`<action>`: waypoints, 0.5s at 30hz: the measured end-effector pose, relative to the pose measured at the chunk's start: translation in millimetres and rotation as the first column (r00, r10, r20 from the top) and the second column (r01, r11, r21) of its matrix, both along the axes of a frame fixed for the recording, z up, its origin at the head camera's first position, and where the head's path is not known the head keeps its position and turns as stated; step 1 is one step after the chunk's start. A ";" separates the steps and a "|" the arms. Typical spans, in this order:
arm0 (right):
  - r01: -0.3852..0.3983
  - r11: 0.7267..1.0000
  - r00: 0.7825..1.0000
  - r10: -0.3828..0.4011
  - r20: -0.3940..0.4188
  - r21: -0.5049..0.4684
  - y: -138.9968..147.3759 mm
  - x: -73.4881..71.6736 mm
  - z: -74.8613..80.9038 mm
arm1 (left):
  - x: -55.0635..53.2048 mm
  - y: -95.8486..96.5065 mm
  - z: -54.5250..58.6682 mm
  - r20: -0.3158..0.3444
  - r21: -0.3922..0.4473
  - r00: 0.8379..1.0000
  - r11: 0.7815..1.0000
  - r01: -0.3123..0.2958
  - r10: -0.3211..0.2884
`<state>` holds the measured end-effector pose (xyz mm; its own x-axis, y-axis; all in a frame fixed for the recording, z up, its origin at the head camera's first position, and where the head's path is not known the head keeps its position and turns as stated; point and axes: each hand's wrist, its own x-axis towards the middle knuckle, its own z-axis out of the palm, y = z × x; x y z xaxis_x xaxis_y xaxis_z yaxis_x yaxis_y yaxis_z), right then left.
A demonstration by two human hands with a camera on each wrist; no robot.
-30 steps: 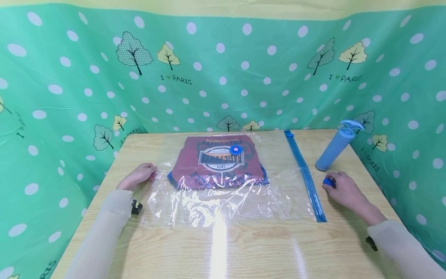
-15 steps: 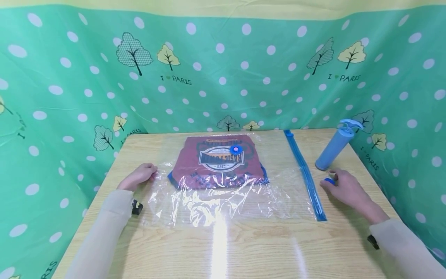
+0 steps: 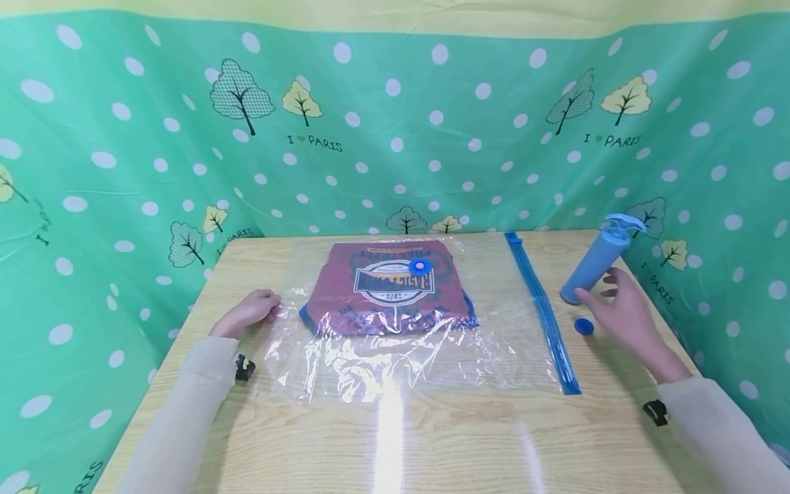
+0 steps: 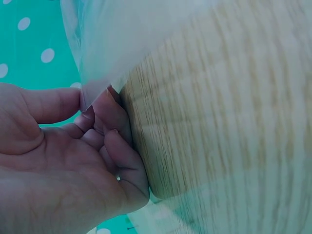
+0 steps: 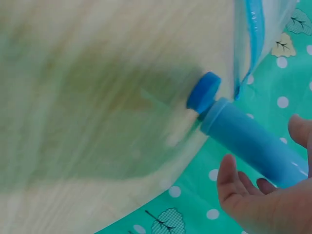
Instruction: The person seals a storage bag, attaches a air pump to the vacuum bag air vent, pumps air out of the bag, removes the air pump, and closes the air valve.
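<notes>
A clear plastic vacuum storage bag lies flat on the table, with a folded maroon garment inside. A round blue valve shows on its top face. My left hand pinches the bag's left edge between thumb and fingers, clearest in the left wrist view, where the plastic rises from the fingertips. At the right, my right hand is spread beside a blue hand pump, thumb and fingers apart around its barrel. Contact with the pump cannot be told. A blue round cap lies on the table near the pump's base.
Along the bag's right end runs a blue zip seal, with a slider near its far end. The wooden table is bordered at the back and both sides by a green dotted curtain.
My right hand has let go of the blue cap, left it on the table and moved up and away to the pump. My left hand stays at the bag's edge.
</notes>
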<state>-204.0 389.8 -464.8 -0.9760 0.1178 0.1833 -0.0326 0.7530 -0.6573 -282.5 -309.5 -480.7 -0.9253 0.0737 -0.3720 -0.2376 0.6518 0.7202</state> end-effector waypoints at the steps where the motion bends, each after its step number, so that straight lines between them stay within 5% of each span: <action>1: 0.004 1.000 1.000 -0.004 -0.019 -0.010 -1.7 -1.7 1.8 | 0.4 -0.1 -0.2 -0.001 -0.002 1.000 1.000 0.003 -0.003; 15: 0.096 0.991 0.994 -0.101 -0.052 -0.088 -10.9 -19.8 10.0 | 0.5 -2.0 -3.6 -0.008 0.003 1.000 1.000 -0.001 0.001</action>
